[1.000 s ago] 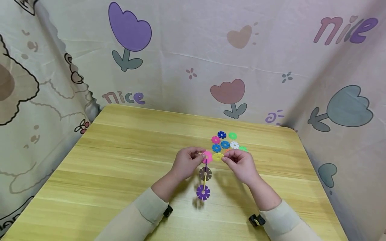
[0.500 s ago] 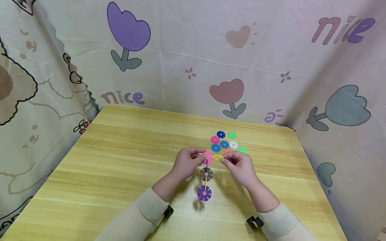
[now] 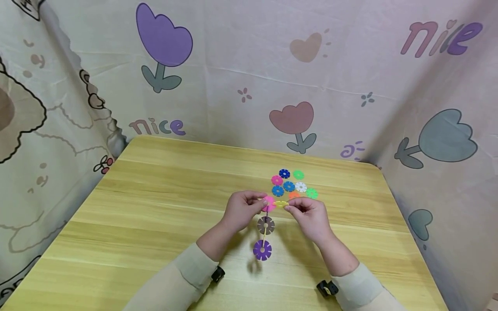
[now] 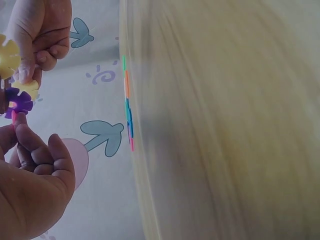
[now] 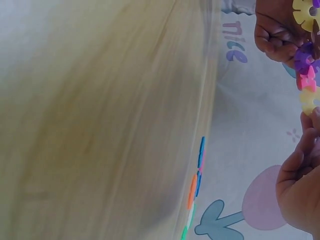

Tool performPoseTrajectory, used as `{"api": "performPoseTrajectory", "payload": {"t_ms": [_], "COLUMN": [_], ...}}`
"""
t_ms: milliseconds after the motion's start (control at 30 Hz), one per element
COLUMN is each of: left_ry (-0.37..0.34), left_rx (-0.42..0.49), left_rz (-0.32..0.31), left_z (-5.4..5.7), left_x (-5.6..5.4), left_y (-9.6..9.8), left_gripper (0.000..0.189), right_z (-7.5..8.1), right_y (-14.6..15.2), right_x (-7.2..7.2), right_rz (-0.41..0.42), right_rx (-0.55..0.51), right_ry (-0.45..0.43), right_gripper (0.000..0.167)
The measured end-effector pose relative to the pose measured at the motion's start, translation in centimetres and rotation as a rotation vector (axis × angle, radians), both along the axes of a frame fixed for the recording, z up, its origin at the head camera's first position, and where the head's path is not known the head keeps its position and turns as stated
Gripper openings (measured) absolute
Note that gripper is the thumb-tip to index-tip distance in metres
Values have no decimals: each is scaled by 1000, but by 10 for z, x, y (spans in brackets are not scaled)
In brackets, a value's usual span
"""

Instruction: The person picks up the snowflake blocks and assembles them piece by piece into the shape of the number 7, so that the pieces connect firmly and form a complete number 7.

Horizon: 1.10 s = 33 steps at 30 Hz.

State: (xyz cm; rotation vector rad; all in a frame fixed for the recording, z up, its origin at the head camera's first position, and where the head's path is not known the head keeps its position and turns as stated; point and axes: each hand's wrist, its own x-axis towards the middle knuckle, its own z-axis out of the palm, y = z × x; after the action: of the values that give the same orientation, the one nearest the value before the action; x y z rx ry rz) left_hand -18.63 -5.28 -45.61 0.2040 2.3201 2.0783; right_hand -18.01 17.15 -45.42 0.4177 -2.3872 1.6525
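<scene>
My left hand (image 3: 243, 211) pinches a pink notched plastic disc (image 3: 269, 204) between thumb and fingers. From it a linked row of discs runs toward me: a purple one seen edge-on, a brown disc (image 3: 266, 225), a thin yellow one edge-on, and a purple disc (image 3: 262, 250) at the near end. My right hand (image 3: 313, 218) pinches a yellow notched disc (image 3: 281, 203) by its right side. That yellow disc lies nearly edge-on, its left side right at the pink disc's rim. In the right wrist view, the pink disc (image 5: 308, 79) meets the yellow disc (image 5: 310, 100).
Beyond the hands, several loose discs lie flat on the wooden table (image 3: 175, 194), among them a dark blue disc (image 3: 284, 173), a white disc (image 3: 301, 187) and a green disc (image 3: 312, 193). An orange disc (image 3: 294, 195) is partly hidden behind the right hand. A printed curtain (image 3: 225, 52) hangs behind the table.
The yellow disc in my right hand has tilted from nearly flat-on to nearly edge-on beside the pink disc. The right hand has shifted slightly left; the left hand has hardly moved.
</scene>
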Motion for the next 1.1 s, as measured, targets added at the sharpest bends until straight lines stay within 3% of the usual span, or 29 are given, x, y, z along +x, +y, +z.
{"api": "performPoseTrajectory", "payload": {"t_ms": [433,667,800,967,1100], "left_ry": [-19,6,5,43,74], "left_rx": [23,37,16,-40,-58], "left_rz": [8,-23,-26,-45,-64], "left_z": [2,1,1,2,4], "left_x": [3,2,3,7,10], "left_y": [1,1,0,2,6], "left_gripper": [15,13,13,20,29], "right_z": [-2,-4,-5,-6,-7], "right_y": [-4,-7,-9,-7,-8], "right_x": [0,2,3,3,3], "right_rz": [35,22,7,-8,-3], "right_rx": [-29,-35,-40,-51,-70], "right_ry": [63,50,36,13,46], "right_gripper": [4,6,11,5,5]}}
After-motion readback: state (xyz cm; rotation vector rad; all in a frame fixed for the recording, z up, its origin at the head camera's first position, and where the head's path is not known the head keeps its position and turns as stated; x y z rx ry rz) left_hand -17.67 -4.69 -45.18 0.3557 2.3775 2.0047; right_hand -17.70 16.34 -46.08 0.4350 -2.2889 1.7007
